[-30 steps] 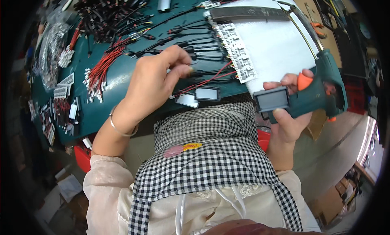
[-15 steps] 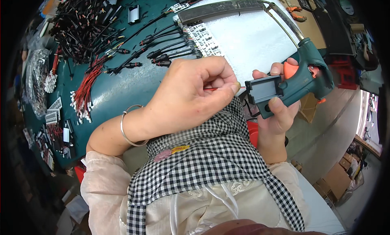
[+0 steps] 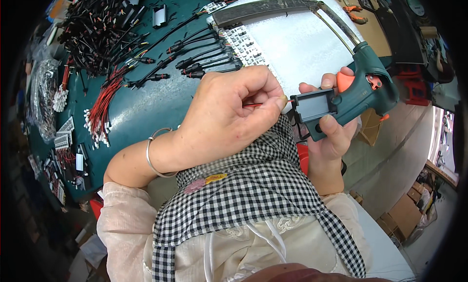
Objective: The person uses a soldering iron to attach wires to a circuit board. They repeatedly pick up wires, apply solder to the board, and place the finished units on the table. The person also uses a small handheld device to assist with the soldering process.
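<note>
A tangled heap of black cables [image 3: 95,33] fills the upper left of the frame, spread over the green table [image 3: 146,111]. Just below it I see a bunch of red wires [image 3: 108,93], fanned out to white plugs [image 3: 97,128]. A crumpled plastic bag [image 3: 44,99] lies at the left, with small white boards [image 3: 63,137] lower down. Over at the upper right, orange-handled pliers [image 3: 356,14] rest on a brown board [image 3: 375,38]; farther right there's a red object [image 3: 413,94], too dim to make out. Cardboard boxes [image 3: 404,217] sit at the lower right.
</note>
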`<state>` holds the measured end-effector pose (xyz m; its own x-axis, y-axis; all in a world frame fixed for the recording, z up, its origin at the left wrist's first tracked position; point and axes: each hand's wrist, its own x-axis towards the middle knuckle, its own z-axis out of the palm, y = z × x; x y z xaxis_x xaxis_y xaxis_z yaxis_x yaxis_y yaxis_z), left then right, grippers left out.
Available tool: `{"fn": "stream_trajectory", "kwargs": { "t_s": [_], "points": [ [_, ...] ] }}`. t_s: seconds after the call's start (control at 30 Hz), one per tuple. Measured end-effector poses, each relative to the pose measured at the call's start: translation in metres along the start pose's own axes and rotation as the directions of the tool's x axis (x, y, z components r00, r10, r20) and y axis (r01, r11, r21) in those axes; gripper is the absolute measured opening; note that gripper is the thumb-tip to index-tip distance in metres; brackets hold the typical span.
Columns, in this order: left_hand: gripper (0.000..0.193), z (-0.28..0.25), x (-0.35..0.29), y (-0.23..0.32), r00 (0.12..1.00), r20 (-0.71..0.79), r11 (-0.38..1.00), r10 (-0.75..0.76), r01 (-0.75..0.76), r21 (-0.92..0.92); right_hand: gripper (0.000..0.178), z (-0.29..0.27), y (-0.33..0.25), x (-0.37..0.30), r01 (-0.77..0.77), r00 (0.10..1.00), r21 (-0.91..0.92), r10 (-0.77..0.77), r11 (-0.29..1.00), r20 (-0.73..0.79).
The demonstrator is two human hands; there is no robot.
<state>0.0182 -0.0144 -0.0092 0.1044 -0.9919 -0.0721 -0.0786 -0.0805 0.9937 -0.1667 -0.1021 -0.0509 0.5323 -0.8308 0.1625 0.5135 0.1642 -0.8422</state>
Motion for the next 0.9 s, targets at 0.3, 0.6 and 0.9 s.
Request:
{"fn": "stream_trajectory", "kwargs": {
  "t_s": [0.3,0.6,0.9],
  "points": [
    [0.015,0.003,0.001,-0.008,0.999,0.0,0.995,0.037,-0.037,-0.091,0.083,0.001,0.003,-0.001,-0.027,0.999,-0.005,0.028,1.0,0.037],
    [0.015,0.016,0.006,-0.021,0.926,-0.094,0.93,0.366,-0.36,0.07,0.086,-0.002,0.013,-0.003,0.037,0.989,-0.106,-0.021,0.994,0.15],
    [0.007,-0.001,0.007,-0.006,0.92,0.001,0.903,0.391,-0.384,0.194,0.089,0.009,0.016,-0.011,0.006,0.982,-0.262,0.044,0.965,0.183]
  ]
}}
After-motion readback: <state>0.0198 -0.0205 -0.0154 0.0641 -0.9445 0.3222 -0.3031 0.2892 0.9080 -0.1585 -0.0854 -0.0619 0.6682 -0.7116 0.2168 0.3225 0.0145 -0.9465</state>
